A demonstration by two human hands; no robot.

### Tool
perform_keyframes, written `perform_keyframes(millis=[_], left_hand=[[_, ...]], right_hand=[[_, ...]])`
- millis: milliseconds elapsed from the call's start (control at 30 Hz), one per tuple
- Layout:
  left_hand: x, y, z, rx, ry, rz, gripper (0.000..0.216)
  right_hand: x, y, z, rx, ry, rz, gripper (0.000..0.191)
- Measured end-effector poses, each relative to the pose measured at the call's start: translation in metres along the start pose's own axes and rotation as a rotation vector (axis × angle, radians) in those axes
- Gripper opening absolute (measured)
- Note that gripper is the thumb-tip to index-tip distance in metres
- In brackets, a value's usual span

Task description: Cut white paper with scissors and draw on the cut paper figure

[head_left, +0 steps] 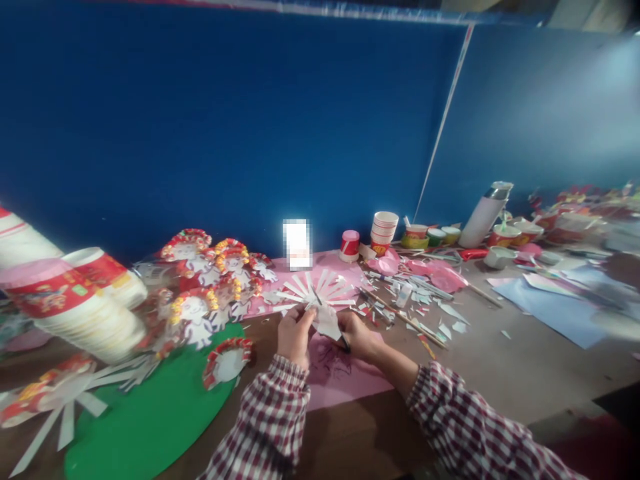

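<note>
A small cut piece of white paper [327,322] is pinched between the thumb and fingers of my left hand [295,333]. My right hand [363,339] is closed around scissors [345,343]; a dark handle shows under its fingers, and a thin blade seems to cross the paper's upper edge. Just beyond both hands, a paper cup cut into white strips [295,291] lies splayed out. Below the hands is a pink sheet [350,387] with dark drawn lines.
Stacked paper cups [75,313] lean at the left beside decorated paper figures [195,320] and a green oval mat [165,413]. Paper scraps [445,330], sticks and cups [384,230] lie to the right, with a flask [485,217] and blue sheets [550,310] farther over. A blue wall [250,133] stands behind.
</note>
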State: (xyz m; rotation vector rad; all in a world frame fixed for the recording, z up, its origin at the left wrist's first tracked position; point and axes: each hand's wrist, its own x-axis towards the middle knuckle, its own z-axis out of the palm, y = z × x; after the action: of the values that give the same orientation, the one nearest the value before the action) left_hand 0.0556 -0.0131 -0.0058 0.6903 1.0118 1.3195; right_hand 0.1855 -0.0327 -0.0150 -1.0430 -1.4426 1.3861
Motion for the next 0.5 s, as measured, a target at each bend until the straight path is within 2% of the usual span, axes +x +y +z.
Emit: perform_keyframes(millis=[100,200,367,500], left_hand=[[0.0,0.011,-0.001,0.018,-0.022,0.042,0.023],[0.003,0.013,-0.004,0.052,-0.07,0.033,0.023],[0.008,0.003,-0.011,0.217,-0.203,0.025,0.02],[0.009,0.0,-0.013,0.312,-0.305,-0.005,0.033]], right_hand=[[0.003,-0.001,-0.006,0.04,0.082,-0.031,0.018],[0.002,-0.004,-0.01,0.145,0.152,-0.046,0.027],[0.0,-0.01,-0.011,0.238,0.155,-0.078,0.029],[0.001,-0.011,-0.012,0.278,0.173,-0.099,0.03]])
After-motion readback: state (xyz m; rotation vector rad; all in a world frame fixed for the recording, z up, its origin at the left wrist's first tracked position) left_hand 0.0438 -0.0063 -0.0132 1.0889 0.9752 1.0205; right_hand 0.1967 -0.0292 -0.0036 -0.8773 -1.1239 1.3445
